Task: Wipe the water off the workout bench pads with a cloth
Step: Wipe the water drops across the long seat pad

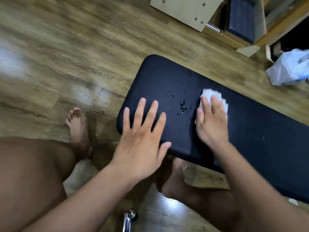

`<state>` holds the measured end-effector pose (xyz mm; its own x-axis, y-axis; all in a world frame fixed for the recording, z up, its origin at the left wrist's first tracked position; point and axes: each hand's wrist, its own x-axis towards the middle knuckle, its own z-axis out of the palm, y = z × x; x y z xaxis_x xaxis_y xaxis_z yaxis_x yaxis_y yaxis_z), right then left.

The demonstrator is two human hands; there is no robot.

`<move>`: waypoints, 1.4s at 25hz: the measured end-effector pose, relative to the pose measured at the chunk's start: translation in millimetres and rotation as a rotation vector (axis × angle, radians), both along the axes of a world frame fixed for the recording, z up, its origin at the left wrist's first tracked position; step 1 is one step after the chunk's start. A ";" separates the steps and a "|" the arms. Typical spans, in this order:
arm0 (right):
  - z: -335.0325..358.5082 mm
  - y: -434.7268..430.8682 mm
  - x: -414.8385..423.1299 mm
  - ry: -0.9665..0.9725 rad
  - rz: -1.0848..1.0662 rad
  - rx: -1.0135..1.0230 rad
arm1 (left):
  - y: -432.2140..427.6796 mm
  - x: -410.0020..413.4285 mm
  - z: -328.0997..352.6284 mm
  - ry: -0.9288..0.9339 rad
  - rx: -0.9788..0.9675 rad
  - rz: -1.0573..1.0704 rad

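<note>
A black bench pad [167, 77] runs from the middle of the view down to the right. A cluster of water drops [183, 107] lies on it between my hands. My left hand [142, 139] rests flat on the pad's near left end, fingers spread, holding nothing. My right hand [211, 121] presses a white cloth [209, 94] onto the pad just right of the drops; the cloth shows beyond my fingertips and along the hand's right side, the rest hidden beneath the palm.
Wooden floor [66, 56] surrounds the bench. A pale wooden cabinet [184, 10] and a dark cushion [242, 19] stand at the top right. A white plastic bag [291, 67] lies at the right edge. My bare legs and feet [76, 126] are below; a chrome leg [127, 220] shows at the bottom.
</note>
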<state>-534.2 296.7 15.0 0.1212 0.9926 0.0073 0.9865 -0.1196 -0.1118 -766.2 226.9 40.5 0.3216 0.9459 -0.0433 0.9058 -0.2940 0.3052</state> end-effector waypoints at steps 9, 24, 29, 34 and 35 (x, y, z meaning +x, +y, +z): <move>5.3 69.2 3.3 0.100 -0.108 -0.229 | 9.7 -1.9 -21.0 0.151 -0.211 0.069; 4.6 36.7 -12.2 0.090 -0.067 -0.221 | 28.1 6.1 -3.0 0.330 -0.613 0.028; 10.7 87.6 -9.2 0.121 -0.061 -0.270 | 35.9 8.2 -0.3 0.347 -0.705 0.025; 6.3 -38.0 -39.4 0.102 -0.015 -0.143 | 32.1 7.9 -2.8 0.345 -0.667 0.026; 6.8 -76.8 -50.6 0.115 0.017 -0.126 | 30.0 7.2 -4.2 0.338 -0.641 0.026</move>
